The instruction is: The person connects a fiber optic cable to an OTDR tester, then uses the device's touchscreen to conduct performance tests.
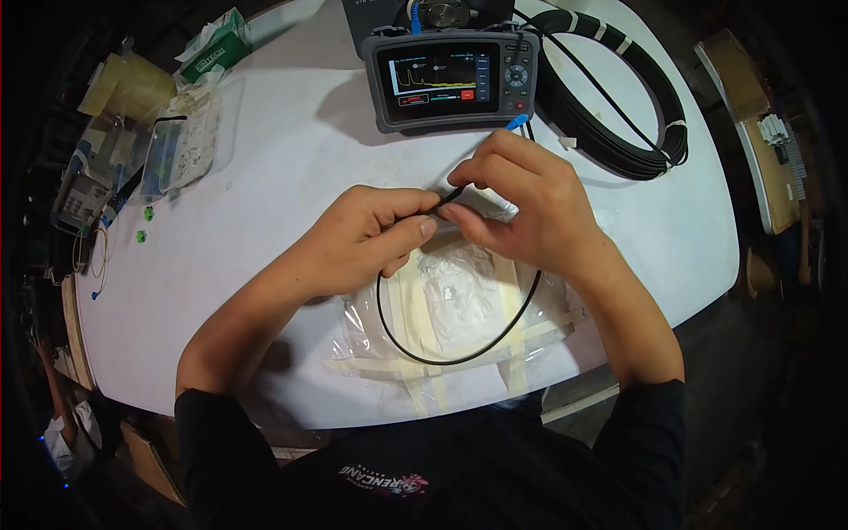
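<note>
A thin black cable [449,361] runs in a loop in front of me, its lower part hanging over the plastic-covered patch [415,305] on the table. My left hand [358,238] pinches the cable between thumb and forefinger. Just to the right, my right hand [534,199] holds the same stretch with thumb and fingertips, close to the left thumb. A blue connector [518,122] shows beyond the right knuckles, below the handheld tester [455,81]. The tester's screen is lit with a yellow trace.
A coil of black cable [667,146] lies right of the tester. To the left are a clear plastic box [181,150], green clips [148,213], a green tissue box [216,49] and a roll of tape [124,84]. The white table [291,115] has a curved right edge.
</note>
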Available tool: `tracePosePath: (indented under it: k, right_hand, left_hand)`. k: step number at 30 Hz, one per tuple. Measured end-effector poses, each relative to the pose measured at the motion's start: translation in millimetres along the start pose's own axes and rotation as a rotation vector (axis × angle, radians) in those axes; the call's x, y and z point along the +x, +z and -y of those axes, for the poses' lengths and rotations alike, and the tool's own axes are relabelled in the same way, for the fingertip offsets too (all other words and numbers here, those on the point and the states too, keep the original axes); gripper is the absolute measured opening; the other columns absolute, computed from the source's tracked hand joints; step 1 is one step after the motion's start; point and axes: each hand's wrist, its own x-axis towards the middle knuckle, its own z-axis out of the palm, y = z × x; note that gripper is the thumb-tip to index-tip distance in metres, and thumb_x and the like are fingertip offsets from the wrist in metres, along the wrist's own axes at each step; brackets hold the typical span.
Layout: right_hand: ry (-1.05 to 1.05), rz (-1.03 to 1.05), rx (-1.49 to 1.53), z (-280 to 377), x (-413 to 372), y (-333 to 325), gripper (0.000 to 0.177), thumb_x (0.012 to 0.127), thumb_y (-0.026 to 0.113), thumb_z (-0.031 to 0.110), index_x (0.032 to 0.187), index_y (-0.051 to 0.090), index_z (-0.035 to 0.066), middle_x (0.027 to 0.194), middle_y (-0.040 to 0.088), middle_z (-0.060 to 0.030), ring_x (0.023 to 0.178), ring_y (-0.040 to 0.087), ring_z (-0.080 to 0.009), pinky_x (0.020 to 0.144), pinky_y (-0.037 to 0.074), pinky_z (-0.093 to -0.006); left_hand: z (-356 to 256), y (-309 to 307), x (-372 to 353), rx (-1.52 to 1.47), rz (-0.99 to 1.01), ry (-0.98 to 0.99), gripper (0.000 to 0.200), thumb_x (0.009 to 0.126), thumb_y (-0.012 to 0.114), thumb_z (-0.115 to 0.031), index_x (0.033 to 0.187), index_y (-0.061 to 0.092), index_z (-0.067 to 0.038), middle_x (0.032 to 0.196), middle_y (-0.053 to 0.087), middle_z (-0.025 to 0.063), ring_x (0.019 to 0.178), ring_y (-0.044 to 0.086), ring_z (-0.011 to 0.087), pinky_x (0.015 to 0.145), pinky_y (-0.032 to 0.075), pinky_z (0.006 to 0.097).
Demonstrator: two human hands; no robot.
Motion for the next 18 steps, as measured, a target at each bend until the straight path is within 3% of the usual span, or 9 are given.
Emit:
tracePosePath:
  k: [5, 18]
  right_hand:
    - [0.051, -0.004, 0.020, 1.1, 0.5, 0.1, 0.022, 0.073, 0.086, 0.013, 0.088, 0.070, 0.008, 0.084, 0.060, -0.0034, 0.070, 0.064, -0.0223, 0.061, 0.054, -0.0341]
    - [0.061, -0.006, 0.050, -9.0, -0.1, -5.1, 0.022, 0.071, 0.082, 0.005, 0.092, 0.075, 0.009, 0.084, 0.061, -0.0030, 0.071, 0.065, -0.0208, 0.062, 0.054, -0.0332]
  left_hand:
    - [-0.7, -2.3, 2.2, -0.030, 0.040, -0.010, 0.038, 0.104, 0.055, -0.015, 0.136, 0.062, 0.005, 0.069, 0.050, -0.0052, 0.058, 0.044, 0.0038, 0.056, 0.036, 0.0217]
    - [3.8, -4.1, 4.1, -0.147, 0.015, -0.023, 0.034, 0.105, 0.056, -0.016, 0.130, 0.066, 0.004, 0.067, 0.049, -0.0048, 0.055, 0.041, 0.0036, 0.051, 0.032, 0.0215]
